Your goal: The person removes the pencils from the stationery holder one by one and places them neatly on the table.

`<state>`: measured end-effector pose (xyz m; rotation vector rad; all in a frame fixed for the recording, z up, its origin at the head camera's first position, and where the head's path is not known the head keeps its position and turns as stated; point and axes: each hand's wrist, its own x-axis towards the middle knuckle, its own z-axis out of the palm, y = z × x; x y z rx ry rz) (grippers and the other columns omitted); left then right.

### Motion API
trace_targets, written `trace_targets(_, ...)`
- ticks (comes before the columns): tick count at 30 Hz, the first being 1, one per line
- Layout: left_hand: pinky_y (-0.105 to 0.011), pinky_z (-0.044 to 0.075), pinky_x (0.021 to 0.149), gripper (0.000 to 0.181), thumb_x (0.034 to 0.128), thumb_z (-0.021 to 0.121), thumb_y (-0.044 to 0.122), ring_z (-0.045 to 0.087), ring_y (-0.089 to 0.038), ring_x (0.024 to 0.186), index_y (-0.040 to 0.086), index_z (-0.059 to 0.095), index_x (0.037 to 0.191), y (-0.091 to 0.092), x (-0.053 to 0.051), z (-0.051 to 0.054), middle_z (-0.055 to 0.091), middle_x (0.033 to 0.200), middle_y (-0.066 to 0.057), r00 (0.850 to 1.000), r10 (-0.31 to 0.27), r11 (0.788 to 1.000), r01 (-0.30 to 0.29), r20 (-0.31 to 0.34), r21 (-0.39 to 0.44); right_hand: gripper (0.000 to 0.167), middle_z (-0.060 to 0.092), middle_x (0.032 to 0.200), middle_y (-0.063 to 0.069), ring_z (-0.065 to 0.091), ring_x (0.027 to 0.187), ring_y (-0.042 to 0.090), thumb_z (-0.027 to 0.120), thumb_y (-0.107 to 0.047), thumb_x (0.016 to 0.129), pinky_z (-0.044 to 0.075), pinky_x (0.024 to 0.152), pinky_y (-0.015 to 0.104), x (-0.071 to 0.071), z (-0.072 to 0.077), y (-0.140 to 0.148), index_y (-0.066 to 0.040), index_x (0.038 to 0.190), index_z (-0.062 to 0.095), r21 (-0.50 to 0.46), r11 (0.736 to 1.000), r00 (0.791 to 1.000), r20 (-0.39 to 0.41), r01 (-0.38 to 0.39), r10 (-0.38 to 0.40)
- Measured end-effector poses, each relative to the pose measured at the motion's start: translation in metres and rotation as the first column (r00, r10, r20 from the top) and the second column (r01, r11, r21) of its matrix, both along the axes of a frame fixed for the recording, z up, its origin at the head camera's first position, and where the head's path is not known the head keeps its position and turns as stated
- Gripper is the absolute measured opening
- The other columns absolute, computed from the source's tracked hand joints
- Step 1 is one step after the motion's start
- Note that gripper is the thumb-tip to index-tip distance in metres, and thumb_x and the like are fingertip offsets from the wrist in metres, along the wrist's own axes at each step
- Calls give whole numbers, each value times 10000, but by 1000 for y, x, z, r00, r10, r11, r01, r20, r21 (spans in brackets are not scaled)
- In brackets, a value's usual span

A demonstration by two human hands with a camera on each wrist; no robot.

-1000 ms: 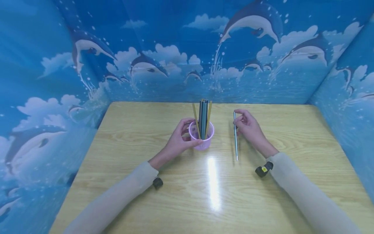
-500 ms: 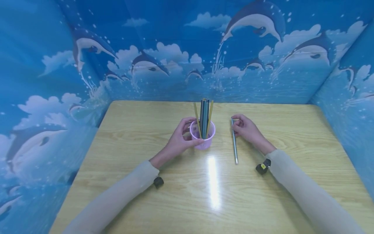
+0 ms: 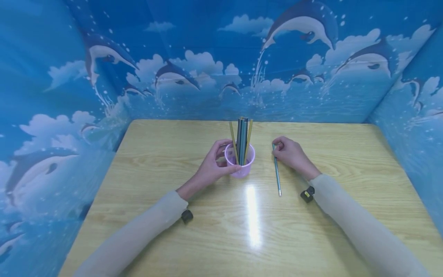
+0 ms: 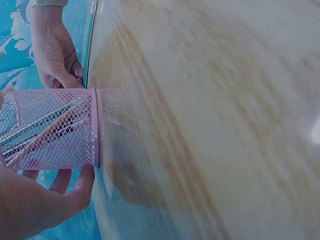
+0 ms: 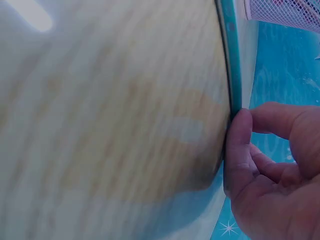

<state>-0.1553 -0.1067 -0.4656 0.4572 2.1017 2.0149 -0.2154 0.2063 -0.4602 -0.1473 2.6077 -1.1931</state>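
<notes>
A pink mesh pencil cup (image 3: 241, 171) stands upright on the table, with several dark, teal and yellow pencils (image 3: 242, 138) leaning in it. My left hand (image 3: 215, 164) grips the cup from its left side, thumb in front and fingers behind. In the left wrist view the cup's mesh wall (image 4: 80, 157) lies between thumb and fingers. To the right, a single teal pencil (image 3: 278, 177) points toward me along the tabletop. My right hand (image 3: 291, 154) pinches its far end. The right wrist view shows fingertips at the end of the teal pencil (image 5: 230, 45).
The wood-grain table (image 3: 207, 238) carries a bright light reflection in front of the cup. Blue dolphin-print cloth (image 3: 207, 96) walls in the back and both sides. A small black device (image 3: 307, 194) is strapped at the right wrist, another (image 3: 187, 216) at the left.
My right hand has moved slightly toward me and left, bringing the teal pencil down to the tabletop. The left hand and the cup have stayed in place.
</notes>
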Motion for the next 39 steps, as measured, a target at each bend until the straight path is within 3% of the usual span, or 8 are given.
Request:
trace_targets(8, -457, 606, 1046, 855, 872, 912, 40, 568, -399, 1384, 179, 454, 1581, 1, 0, 0, 583, 1561, -64, 1000, 6, 1000, -6, -3, 3, 517, 646, 1160, 176, 692, 1005, 289, 687, -109, 1025, 646, 906, 374, 3, 7, 0, 76, 1483, 533, 9, 1000, 999, 35, 6, -7)
trace_targets(18, -459, 612, 1034, 863, 868, 916, 44, 575, -391, 1378, 181, 451, 1581, 2, 0, 2, 583, 1562, -56, 1000, 12, 1000, -12, -3, -9, 555, 632, 1213, 185, 637, 1051, 321, 672, -168, 1048, 577, 911, 436, 9, 8, 2, 41, 1529, 490, 12, 999, 999, 24, 47, -47)
trace_targets(24, -460, 611, 1036, 848, 873, 914, 47, 572, -398, 1383, 190, 458, 1573, 2, 0, 2, 586, 1560, -49, 1000, 10, 1000, -10, -7, -8, 500, 605, 1318, 201, 599, 1225, 379, 629, -207, 1074, 536, 1013, 481, 16, 12, 0, 19, 1508, 531, -124, 984, 991, -36, 125, -130)
trace_targets(27, -469, 608, 1040, 853, 872, 911, 38, 567, -411, 1387, 187, 454, 1577, 2, 0, 1, 580, 1566, -59, 1000, 7, 1000, -7, -8, -5, 471, 617, 1323, 170, 610, 1188, 314, 626, -224, 1077, 536, 1004, 406, 19, 18, -3, 5, 1485, 567, -245, 954, 981, -51, 169, -187)
trace_targets(31, -478, 607, 1043, 861, 871, 910, 34, 565, -414, 1389, 192, 450, 1581, 2, 0, 0, 579, 1569, -57, 1000, 7, 1000, -7, -11, -6, 465, 622, 1286, 134, 656, 1136, 244, 642, -229, 1092, 576, 1001, 301, 23, 28, -11, 15, 1480, 564, -424, 888, 973, -58, 178, -223)
trace_targets(36, -469, 604, 1049, 856, 875, 916, 53, 571, -392, 1387, 198, 453, 1581, 1, 0, 0, 587, 1560, -41, 1000, 4, 1000, -4, -8, -12, 451, 621, 1297, 142, 662, 1146, 209, 689, -169, 1089, 588, 1016, 259, 25, 38, -26, 28, 1469, 548, -599, 794, 965, -133, 104, -227)
trace_targets(39, -474, 600, 1055, 857, 876, 914, 48, 567, -388, 1391, 194, 453, 1584, -1, 1, 2, 583, 1565, -46, 1000, 6, 1000, -6, -1, -13, 441, 619, 1342, 174, 653, 1184, 231, 685, -150, 1091, 581, 1044, 278, 25, 42, -36, 10, 1475, 537, -650, 759, 958, -192, 40, -215)
